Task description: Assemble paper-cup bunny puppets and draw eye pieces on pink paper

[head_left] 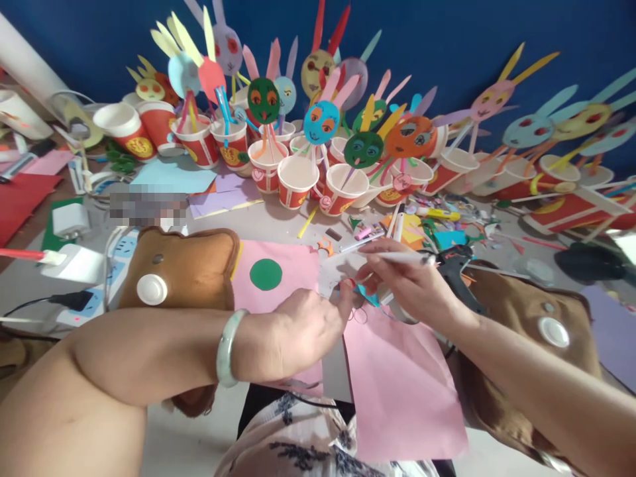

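My left hand [298, 326], with a jade bangle [229, 348] on its wrist, reaches in over the pink sheets. Its fingers are curled, and their tips are near something small that I cannot make out. My right hand [405, 281] holds a white pen [405, 258] between thumb and fingers, slanted across the hand. Beneath the hands lies a pink sheet [402, 391] that hangs over the table's front edge, with small circles drawn near its top. A green paper disc [265, 273] rests on another pink sheet [298, 265] to the left.
Red and white paper cups [298, 179] with paper rabbit heads stand along the back. Brown cushions [181, 265] flank the work area. A power strip [112, 281] with chargers is at left. Paper scraps [450, 237] and pens lie at right of centre.
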`<state>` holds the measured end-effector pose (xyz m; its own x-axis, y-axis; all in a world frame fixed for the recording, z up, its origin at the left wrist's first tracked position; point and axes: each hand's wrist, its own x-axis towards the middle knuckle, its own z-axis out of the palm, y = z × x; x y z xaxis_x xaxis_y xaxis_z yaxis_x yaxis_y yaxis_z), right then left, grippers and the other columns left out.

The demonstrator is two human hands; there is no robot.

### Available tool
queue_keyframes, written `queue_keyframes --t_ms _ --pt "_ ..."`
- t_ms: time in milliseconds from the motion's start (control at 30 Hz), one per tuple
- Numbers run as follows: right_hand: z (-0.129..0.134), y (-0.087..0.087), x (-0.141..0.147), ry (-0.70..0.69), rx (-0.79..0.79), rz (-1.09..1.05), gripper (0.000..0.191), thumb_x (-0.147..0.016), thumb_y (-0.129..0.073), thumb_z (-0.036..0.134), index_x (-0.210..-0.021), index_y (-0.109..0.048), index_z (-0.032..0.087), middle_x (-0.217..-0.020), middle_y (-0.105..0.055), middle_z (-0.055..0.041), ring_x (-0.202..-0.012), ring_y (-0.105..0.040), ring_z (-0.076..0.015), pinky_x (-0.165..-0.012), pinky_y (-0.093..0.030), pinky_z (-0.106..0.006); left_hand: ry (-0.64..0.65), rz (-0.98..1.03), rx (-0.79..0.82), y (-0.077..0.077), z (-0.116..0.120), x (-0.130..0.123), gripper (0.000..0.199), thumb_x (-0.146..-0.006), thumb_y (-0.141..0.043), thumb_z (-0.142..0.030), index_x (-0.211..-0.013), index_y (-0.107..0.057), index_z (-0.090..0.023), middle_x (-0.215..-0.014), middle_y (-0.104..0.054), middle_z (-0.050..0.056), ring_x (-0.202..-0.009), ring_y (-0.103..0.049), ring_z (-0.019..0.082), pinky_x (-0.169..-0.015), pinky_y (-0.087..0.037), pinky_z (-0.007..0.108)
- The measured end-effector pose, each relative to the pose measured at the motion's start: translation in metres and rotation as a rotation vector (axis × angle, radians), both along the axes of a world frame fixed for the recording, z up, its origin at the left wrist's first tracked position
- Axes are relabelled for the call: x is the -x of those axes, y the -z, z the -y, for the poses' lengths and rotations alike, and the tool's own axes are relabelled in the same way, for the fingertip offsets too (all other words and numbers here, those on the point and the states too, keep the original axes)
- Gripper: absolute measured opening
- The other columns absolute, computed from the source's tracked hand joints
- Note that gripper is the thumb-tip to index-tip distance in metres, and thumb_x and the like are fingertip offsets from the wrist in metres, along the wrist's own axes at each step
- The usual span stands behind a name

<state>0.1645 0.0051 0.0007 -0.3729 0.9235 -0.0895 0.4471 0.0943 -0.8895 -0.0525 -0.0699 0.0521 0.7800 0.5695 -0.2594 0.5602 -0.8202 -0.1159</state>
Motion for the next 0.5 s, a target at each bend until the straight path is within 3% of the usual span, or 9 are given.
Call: queue_keyframes --t_ms 133,333,433,500 --pt "0.026 0.004 -0.008 -0.071 -0.089 0.068 0.017 -0.091 -0.053 0.02 -0.106 -0.06 0.022 -0.085 -0.074 -0.0021 -0.07 -0.072 -0.016 -0.066 -0.056 -0.028 0.09 0.078 -0.171 0.011 0.003 0.007 0.051 -0.094 -0.038 -0.004 -0.143 -0.044 0.007 -0.09 -0.068 0.012 -0.079 -0.062 0.018 -0.063 -0.048 0.028" --pt "0.036 0.008 -0.001 -0.099 -0.285 0.251 0.024 -0.082 -0.06 0.016 -0.106 -0.061 0.022 -0.087 -0.075 -0.0028 -0.073 -0.07 -0.0169 -0.065 -0.052 -0.026 0.141 0.151 -0.372 0.028 0.006 0.01 0.047 -0.093 -0.034 0.0 -0.137 -0.052 0.004 -0.087 -0.067 0.01 -0.075 -0.06 0.017 -0.06 -0.048 0.028" --pt "0.032 0.011 0.004 -0.116 -0.36 0.312 0.03 -0.077 -0.061 0.011 -0.105 -0.061 0.021 -0.08 -0.072 -0.0007 -0.063 -0.065 -0.0139 -0.06 -0.049 -0.024 0.154 0.152 -0.388 0.027 0.007 0.009 0.046 -0.094 -0.035 -0.001 -0.137 -0.051 0.007 -0.086 -0.067 0.011 -0.076 -0.062 0.018 -0.06 -0.049 0.028" --pt "0.03 0.013 0.005 -0.126 -0.387 0.338 0.031 -0.076 -0.061 0.01 -0.105 -0.062 0.021 -0.076 -0.069 0.0 -0.06 -0.062 -0.0131 -0.06 -0.048 -0.024 0.119 0.145 -0.309 0.021 0.006 0.006 0.045 -0.095 -0.035 -0.001 -0.136 -0.053 0.005 -0.085 -0.068 0.011 -0.075 -0.063 0.017 -0.059 -0.049 0.027"
